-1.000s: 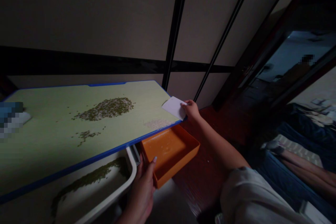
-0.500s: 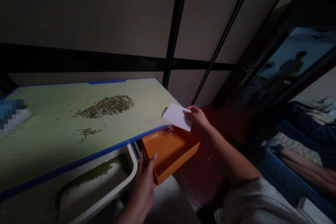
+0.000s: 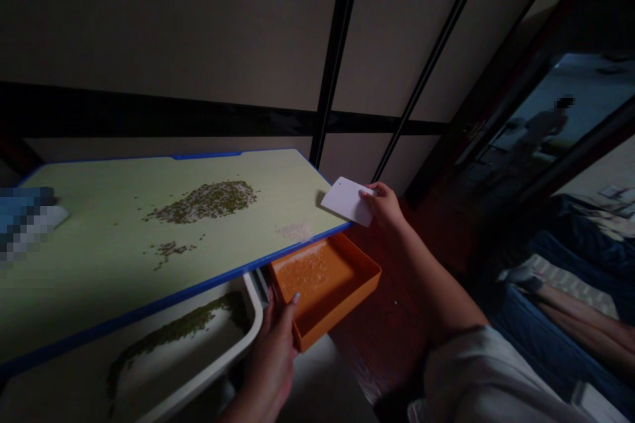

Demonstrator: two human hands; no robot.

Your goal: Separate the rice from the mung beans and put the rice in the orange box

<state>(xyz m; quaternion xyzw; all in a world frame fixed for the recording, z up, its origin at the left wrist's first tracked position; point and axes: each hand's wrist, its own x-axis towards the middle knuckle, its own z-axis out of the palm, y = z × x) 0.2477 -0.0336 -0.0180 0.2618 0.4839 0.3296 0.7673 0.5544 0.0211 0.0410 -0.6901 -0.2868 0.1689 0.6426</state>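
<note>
My right hand (image 3: pixel 384 205) pinches a white flat scraper (image 3: pixel 347 199), held just above the right end of a pale green board (image 3: pixel 114 244) with a blue rim. Below that edge, my left hand (image 3: pixel 278 337) grips the near left corner of an orange tray (image 3: pixel 354 271). Small pale grains lie scattered inside the tray. A little patch of pale grains (image 3: pixel 294 232) rests on the board near its front edge. Farther left are a larger heap of mixed green and pale grains (image 3: pixel 211 201) and a small loose cluster (image 3: pixel 171 249).
Partly under the board, a white bin (image 3: pixel 255 317) holds green grains. A blue and white item (image 3: pixel 27 218) lies at the board's left. Wardrobe panels (image 3: pixel 173 26) stand behind. To the right are another person's legs (image 3: pixel 580 317); a distant person (image 3: pixel 543 129) appears beyond a doorway.
My right hand swept the scraper toward me over the front edge, and pale grains dropped into the orange tray. It has since lifted back up. The pale patch on the board is smaller.
</note>
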